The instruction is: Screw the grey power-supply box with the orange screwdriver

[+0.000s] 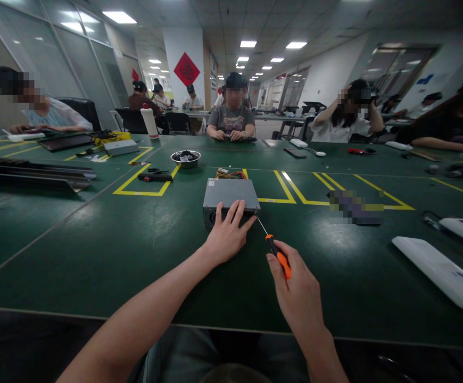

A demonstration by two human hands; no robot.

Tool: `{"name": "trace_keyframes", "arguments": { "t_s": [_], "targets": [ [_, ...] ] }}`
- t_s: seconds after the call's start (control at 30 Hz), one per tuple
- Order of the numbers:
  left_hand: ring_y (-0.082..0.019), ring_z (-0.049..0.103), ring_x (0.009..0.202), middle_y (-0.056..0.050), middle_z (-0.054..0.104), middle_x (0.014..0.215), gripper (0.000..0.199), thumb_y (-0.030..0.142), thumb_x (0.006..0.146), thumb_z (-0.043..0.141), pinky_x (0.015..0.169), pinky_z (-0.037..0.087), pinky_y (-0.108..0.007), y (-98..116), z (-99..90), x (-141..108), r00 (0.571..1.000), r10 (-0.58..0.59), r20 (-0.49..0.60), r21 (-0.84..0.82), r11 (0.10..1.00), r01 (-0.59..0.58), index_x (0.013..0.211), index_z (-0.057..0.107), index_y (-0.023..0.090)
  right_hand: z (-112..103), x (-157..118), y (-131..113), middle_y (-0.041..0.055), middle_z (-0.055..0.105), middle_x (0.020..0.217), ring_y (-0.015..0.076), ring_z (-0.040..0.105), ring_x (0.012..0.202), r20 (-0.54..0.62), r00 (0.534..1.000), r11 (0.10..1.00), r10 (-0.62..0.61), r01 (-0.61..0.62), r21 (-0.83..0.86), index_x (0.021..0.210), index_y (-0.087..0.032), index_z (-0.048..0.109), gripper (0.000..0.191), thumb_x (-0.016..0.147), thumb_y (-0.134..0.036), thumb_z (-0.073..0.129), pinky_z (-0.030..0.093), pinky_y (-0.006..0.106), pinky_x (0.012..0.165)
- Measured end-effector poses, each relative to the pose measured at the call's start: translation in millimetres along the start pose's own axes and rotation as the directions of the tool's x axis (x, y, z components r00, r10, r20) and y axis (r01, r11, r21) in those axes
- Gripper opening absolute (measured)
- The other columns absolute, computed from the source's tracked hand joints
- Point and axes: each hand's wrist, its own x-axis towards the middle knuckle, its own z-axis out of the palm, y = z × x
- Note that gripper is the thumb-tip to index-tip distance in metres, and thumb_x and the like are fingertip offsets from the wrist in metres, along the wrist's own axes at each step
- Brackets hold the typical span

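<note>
A grey computer power supply unit (231,192) sits on the green table in front of me, its bundle of coloured cables (231,174) at the far side. My left hand (228,234) lies with spread fingers over its near top edge and near face, touching it. In my right hand (295,282) is a screwdriver with an orange and black handle (282,261). Its thin shaft points up and left, the tip at the near right corner of the unit, close to my left fingers. Whether the tip sits in a screw is too small to tell.
Beyond the unit stands a metal bowl (185,158) of small dark parts. Left of it lie black-and-red tools (155,176) inside yellow tape. Metal panels (32,173) are at far left, a white device (443,271) at right. Several people sit around the table, one opposite (233,114).
</note>
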Motion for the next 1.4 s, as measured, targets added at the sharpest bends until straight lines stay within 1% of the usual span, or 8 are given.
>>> {"name": "trace_keyframes", "arguments": {
  "t_s": [0.17,0.37,0.53,0.87,1.0,1.13,1.23,1.4],
  "targets": [
    [-0.03,0.017,0.133,-0.013,0.024,0.144,0.048,0.031,0.083,0.046,0.103,0.013,-0.057,0.5,-0.8,-0.1,1.0,-0.008,0.005,0.017,1.0,0.008,0.13,0.039,0.027,3.3,0.3,-3.2,0.0101,0.059,0.094,0.0199,0.061,0.082,-0.061,0.997,0.998,-0.053,0.051,-0.031,0.105,-0.017,0.053,0.031,0.086,-0.037,0.039,0.05,0.031,0.065],
    [-0.03,0.017,0.133,-0.013,0.024,0.144,0.047,0.031,0.084,0.044,0.102,0.014,-0.057,-0.4,0.0,-0.3,1.0,-0.004,0.016,0.025,1.0,0.003,0.13,0.038,0.028,5.0,-1.2,4.7,0.0082,0.066,0.088,0.0182,0.064,0.074,0.023,0.997,0.996,0.071,-0.072,0.061,0.107,-0.018,0.054,0.035,0.089,-0.035,0.029,0.049,0.031,0.066],
    [-0.031,0.017,0.133,-0.013,0.024,0.144,0.049,0.029,0.083,0.045,0.102,0.014,-0.058,-0.4,-0.5,-0.3,1.0,0.001,0.016,0.023,1.0,-0.001,0.131,0.037,0.027,4.7,-1.6,6.8,0.0058,0.066,0.091,0.0195,0.064,0.077,0.092,0.986,0.983,0.141,-0.151,0.103,0.107,-0.021,0.051,0.034,0.084,-0.043,0.04,0.049,0.032,0.067],
    [-0.029,0.016,0.134,-0.012,0.023,0.144,0.048,0.024,0.079,0.05,0.103,0.013,-0.056,-1.5,-4.9,-1.9,1.0,0.001,0.001,-0.072,0.997,-0.001,0.126,0.043,0.027,-0.5,-11.4,5.2,0.0042,0.064,0.082,0.0158,0.06,0.062,0.055,0.959,0.905,0.278,-0.281,0.321,0.105,-0.02,0.053,0.031,0.081,-0.039,0.048,0.048,0.031,0.06],
    [-0.022,0.023,0.132,-0.006,0.029,0.143,0.04,0.014,0.078,0.046,0.105,0.018,-0.047,-10.4,-2.2,-1.3,0.999,-0.041,-0.008,-0.145,0.989,0.039,0.116,0.05,0.025,7.1,-11.4,2.0,0.0048,0.065,0.085,0.016,0.061,0.065,0.03,0.969,0.911,0.244,-0.24,0.334,0.105,-0.02,0.053,0.03,0.081,-0.037,0.047,0.049,0.032,0.063],
    [-0.016,0.034,0.125,-0.004,0.035,0.14,0.04,0.013,0.081,0.037,0.102,0.028,-0.034,-19.7,3.8,0.4,0.98,-0.181,-0.079,-0.201,0.966,0.162,0.121,0.045,0.018,14.1,-8.3,-5.2,0.0045,0.065,0.087,0.017,0.063,0.072,0.047,0.992,0.964,0.118,-0.126,0.236,0.104,-0.02,0.053,0.027,0.082,-0.035,0.046,0.049,0.031,0.067],
    [-0.018,0.031,0.127,-0.004,0.032,0.142,0.049,0.015,0.082,0.037,0.102,0.026,-0.034,-21.2,7.2,0.7,0.979,-0.174,-0.101,-0.179,0.972,0.154,0.131,0.034,0.016,18.2,-7.0,-9.1,0.0045,0.066,0.088,0.0169,0.064,0.072,0.077,0.996,0.983,0.054,-0.067,0.174,0.105,-0.02,0.052,0.027,0.084,-0.034,0.043,0.048,0.029,0.065],
    [-0.018,0.028,0.129,-0.003,0.037,0.139,0.048,0.015,0.082,0.037,0.106,0.018,-0.039,-18.0,8.3,0.1,0.983,-0.155,-0.101,-0.149,0.979,0.139,0.13,0.037,0.019,20.4,-6.1,-10.2,0.0063,0.066,0.093,0.0178,0.064,0.076,0.077,0.996,0.99,0.033,-0.043,0.135,0.107,-0.019,0.051,0.029,0.085,-0.035,0.04,0.049,0.029,0.066]
  ]
}}
